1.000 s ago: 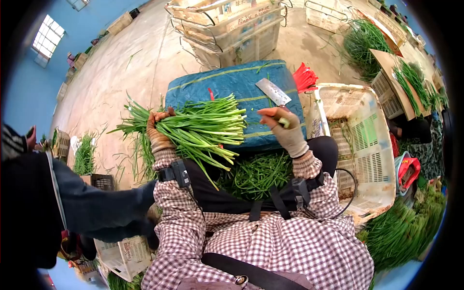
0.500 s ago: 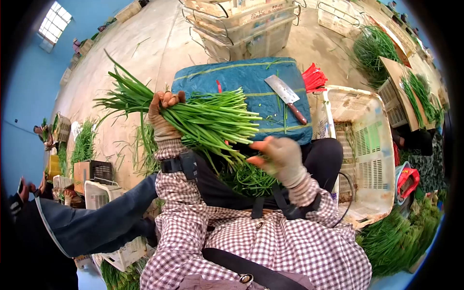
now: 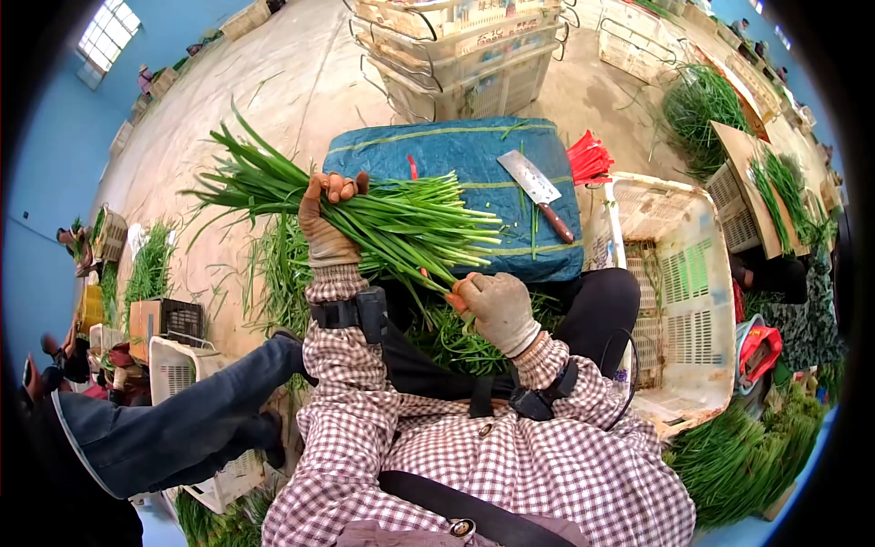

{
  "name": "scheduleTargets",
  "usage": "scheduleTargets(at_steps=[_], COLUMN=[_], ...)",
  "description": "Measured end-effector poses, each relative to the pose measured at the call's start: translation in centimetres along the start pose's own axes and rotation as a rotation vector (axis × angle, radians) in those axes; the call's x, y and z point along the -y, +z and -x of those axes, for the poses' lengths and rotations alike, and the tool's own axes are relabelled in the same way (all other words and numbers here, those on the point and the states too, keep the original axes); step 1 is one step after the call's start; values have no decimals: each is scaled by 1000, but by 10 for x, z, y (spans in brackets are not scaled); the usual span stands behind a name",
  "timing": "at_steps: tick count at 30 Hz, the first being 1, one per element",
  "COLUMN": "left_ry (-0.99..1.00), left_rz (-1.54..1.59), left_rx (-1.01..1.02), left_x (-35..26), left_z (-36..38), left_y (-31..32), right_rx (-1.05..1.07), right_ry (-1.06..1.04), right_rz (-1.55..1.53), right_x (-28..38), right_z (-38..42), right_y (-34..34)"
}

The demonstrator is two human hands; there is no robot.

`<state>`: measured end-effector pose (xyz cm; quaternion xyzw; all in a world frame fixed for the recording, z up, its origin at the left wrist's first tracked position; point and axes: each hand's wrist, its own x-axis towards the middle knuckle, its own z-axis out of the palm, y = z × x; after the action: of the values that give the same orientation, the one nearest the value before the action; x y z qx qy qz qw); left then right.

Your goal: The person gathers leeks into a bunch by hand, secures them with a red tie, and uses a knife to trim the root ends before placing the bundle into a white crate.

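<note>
My left hand [image 3: 330,223], in a worn brown glove with fingertips bare, is closed around a thick bunch of garlic chives [image 3: 410,214]. The leafy tips point to the upper left and the cut stem ends to the right. At the lower stem ends my right hand [image 3: 497,308], in a pale glove, pinches a few chive stems between thumb and fingers. Loose chives [image 3: 456,342] lie in my lap below. Beyond the bunch is a blue tarp-covered pad [image 3: 401,141] bearing a cleaver [image 3: 533,182] with a wooden handle.
Red ties [image 3: 591,157] lie by the pad's right edge. A white plastic crate [image 3: 697,337] stands at my right, with stacked crates [image 3: 465,64] ahead. More chives [image 3: 747,456] are piled at lower right. Another person's jeans-clad leg [image 3: 191,410] reaches in from the left.
My right hand has moved slightly down and left, closing onto the stem ends. My left hand and the bunch have shifted slightly right.
</note>
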<state>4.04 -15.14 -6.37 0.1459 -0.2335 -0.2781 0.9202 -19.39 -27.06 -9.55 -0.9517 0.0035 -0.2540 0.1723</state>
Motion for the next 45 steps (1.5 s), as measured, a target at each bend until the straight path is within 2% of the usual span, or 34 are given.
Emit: scheduleTargets(at_steps=[5, 7, 8, 9, 10, 12, 13, 14, 15, 16, 17, 18, 19, 21, 23, 25, 27, 29, 31, 33, 35, 37, 39, 40, 41, 43, 44, 45], left_ry=[113, 157, 178, 202, 250, 237, 230, 233, 190, 142, 140, 103, 67, 56, 12, -11, -37, -20, 10, 37, 23, 11, -8, -17, -52, -120, -156, -165], left_rz=[-17, 25, 41, 57, 17, -53, -67, -77, -88, -96, -93, -95, -94, -120, -169, -173, -148, -176, -141, -129, -22, -19, -53, -53, -64, -78, -58, -49], left_rx=[40, 18, 38, 59, 151, 207, 222, 211, 277, 342, 336, 463, 593, 597, 750, 723, 715, 682, 645, 641, 841, 885, 1046, 1039, 1086, 1187, 1234, 1239], left_x=[-2, -12, -20, -25, -27, -35, -35, -36, -35, -35, -38, -37, -35, -28, -18, -12, -4, -3, -10, -26, -41, -50, -59, -60, -60, -55, -50, -44], left_z=[8, 13, 16, 19, 21, 26, 28, 30, 31, 32, 33, 30, 28, 28, 25, 31, 35, 36, 39, 38, 35, 34, 36, 37, 35, 28, 24, 23], left_y=[-4, -4, -2, 3, 14, 19, 21, 23, 25, 25, 21, 16, 13, 15, 17, 24, 35, 39, 36, 27, 17, 20, 23, 28, 35, 51, 58, 65], right_rx=[5, 158, 246, 685, 769, 944, 1037, 1005, 868, 593, 177, 39, 43, -78, -36, -51, -175, -294, -260, 65, 304, 302, -6, -3, -120, -6, -29, -19], right_ry=[-25, -110, -125, -24, 14, 93, 137, 187, 262, 328, 240, 158, 161, 32, -46, -206, -408, -431, -427, -240, 379, 742, 771, 709, 561, 265, 80, 22], right_rz=[-31, -52, -46, 101, 184, 306, 345, 241, 207, 138, -51, -112, -108, -22, -109, -133, -126, -210, -335, -909, -1304, -1568, -1451, -1090, -1035, -552, -397, -361], right_x=[-1, -17, -28, -38, -52, -63, -61, -65, -73, -75, -72, -75, -70, -47, -31, -13, -6, 2, 3, -11, -33, -85, -96, -85, -70, -47, -38, -32], right_z=[6, 21, 35, 47, 70, 80, 66, 50, 39, 29, 27, 19, 8, -23, -39, -52, -55, -44, -27, 5, 39, 78, 84, 72, 57, 17, -2, -15], right_y=[7, 21, 33, 47, 59, 51, 28, 14, 11, 0, -9, -14, -21, -28, -25, -30, -17, -10, -13, -11, -24, -20, -19, -25, -22, -41, -43, -39])
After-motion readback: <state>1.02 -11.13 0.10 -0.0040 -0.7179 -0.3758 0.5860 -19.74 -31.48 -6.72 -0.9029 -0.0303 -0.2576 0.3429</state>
